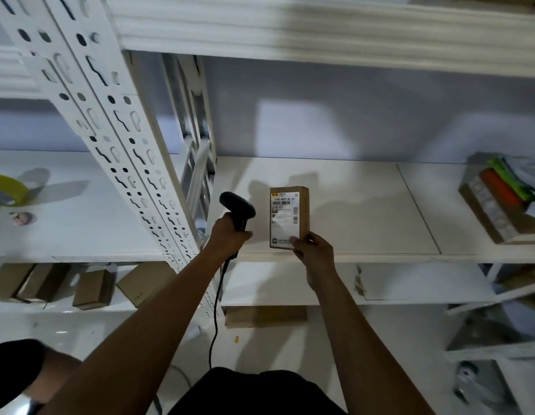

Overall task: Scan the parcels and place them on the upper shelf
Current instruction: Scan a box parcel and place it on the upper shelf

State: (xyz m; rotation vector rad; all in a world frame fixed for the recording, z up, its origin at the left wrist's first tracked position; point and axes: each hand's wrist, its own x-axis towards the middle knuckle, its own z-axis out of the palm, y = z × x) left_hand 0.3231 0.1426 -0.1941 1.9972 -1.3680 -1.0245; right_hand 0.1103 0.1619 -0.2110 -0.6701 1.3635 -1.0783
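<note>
A small brown cardboard parcel (290,214) with a white barcode label lies flat on the white upper shelf (365,211), near its front edge. My right hand (312,251) grips the parcel's near end, label facing up. My left hand (228,235) holds a black corded barcode scanner (237,209) by its handle, just left of the parcel; the scanner head points toward the label. The scanner's cable hangs down between my arms.
A perforated white upright post (134,163) stands left of my left hand. A box with orange and green items (500,202) sits at the shelf's right end. A yellow tape roll (5,188) lies far left. Several brown parcels (94,289) rest on the lower shelf.
</note>
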